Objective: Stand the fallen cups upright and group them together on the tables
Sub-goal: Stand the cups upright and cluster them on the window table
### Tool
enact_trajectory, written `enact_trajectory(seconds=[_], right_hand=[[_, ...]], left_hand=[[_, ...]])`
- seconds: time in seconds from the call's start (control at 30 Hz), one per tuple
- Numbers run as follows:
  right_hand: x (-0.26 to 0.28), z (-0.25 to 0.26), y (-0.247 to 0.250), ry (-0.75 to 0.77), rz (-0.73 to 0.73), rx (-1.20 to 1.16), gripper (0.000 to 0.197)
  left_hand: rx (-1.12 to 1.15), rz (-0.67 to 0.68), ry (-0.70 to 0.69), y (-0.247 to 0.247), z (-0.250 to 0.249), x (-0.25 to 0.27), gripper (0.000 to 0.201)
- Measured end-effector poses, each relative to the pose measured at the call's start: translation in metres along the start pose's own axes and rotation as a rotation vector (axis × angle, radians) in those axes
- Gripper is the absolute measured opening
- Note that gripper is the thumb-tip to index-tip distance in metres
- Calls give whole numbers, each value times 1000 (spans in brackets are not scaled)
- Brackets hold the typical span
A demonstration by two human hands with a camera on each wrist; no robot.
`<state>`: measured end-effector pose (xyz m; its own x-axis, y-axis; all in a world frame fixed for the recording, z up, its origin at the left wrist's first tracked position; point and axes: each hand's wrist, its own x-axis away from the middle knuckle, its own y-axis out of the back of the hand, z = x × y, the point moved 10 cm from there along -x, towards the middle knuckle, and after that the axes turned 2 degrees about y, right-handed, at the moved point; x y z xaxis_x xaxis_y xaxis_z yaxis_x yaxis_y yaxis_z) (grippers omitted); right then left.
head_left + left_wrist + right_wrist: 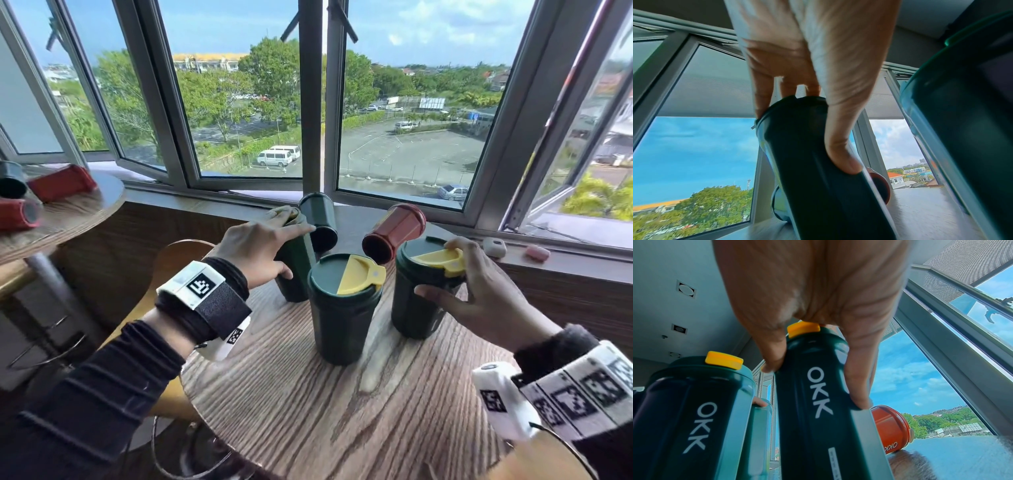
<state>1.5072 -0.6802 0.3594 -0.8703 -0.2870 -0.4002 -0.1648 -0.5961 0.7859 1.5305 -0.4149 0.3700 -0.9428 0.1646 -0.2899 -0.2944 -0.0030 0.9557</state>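
Note:
On the round wooden table (342,411), my left hand (270,246) grips a dark green cup (295,263) from above, fingers over its top; the cup (813,170) leans slightly. My right hand (459,274) holds the top of an upright green cup with a yellow flap (421,294), marked OKK (818,402). A third green cup (344,308) stands upright between them. Behind, a green cup (320,222) and a red cup (394,229) lie on their sides.
A second round table (68,219) at far left carries fallen cups: two red ones (61,183) and a dark one (12,180). The window sill (565,253) with two small objects runs behind. A wooden stool (178,260) stands below my left arm.

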Motion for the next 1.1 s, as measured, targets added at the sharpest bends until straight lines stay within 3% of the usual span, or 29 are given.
enact_trajectory(seconds=[0.17, 0.4, 0.57, 0.67, 0.77, 0.9, 1.1], right_hand=[[0, -3, -2, -17, 13, -11, 75], [0, 0, -1, 0, -6, -22, 74], [0, -3, -2, 4, -2, -35, 77], [0, -4, -3, 8, 10, -66, 75], [0, -6, -3, 9, 22, -78, 73], [0, -4, -1, 29, 79, -57, 71], [-18, -16, 9, 37, 259, -167, 73]], left_hand=[[-43, -22, -125, -1, -24, 3, 86], [-70, -12, -188, -13, -31, 12, 85], [203, 13, -207, 3, -28, 14, 67], [466, -31, -135, 19, -19, 11, 60], [418, -40, -56, 22, -11, 1, 55], [389, 45, 28, 5, -6, -12, 61], [471, 124, 97, -11, -1, -20, 58]])
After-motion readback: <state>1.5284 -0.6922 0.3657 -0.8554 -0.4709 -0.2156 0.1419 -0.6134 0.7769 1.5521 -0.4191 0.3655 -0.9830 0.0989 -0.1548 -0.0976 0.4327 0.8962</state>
